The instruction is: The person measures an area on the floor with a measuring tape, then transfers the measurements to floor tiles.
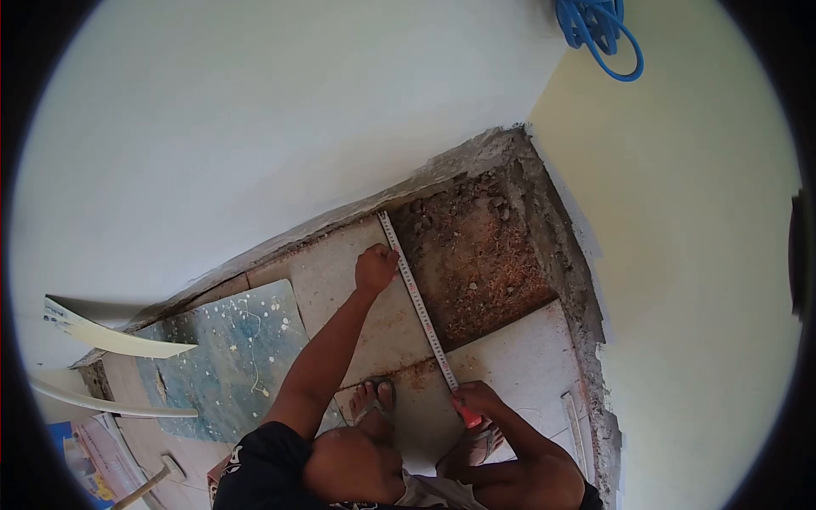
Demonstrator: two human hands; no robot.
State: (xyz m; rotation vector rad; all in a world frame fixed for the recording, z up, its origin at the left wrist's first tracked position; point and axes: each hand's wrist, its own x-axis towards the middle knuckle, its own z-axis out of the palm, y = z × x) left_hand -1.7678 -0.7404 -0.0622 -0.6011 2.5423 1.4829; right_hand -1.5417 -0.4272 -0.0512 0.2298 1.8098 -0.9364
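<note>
A tape measure's white blade (416,299) is drawn out across the floor tiles, along the edge of a square of bare dirt (480,263). Its far end lies by the foot of the white wall. My left hand (376,269) is closed at the blade near that far end, its fingertips at the blade's edge. Closer to me, my right hand (478,398) grips the red tape case (467,413). Part of the case is hidden by the fingers. My sandalled feet (374,399) are on the tiles beneath my hands.
A paint-spattered blue-green board (229,348) lies at left, with a curved pale strip (127,342) and a white pipe (119,403) near it. A wooden-handled tool (161,476) is at lower left. Blue cable (599,30) hangs at upper right. A thin bar (575,429) lies along the right wall.
</note>
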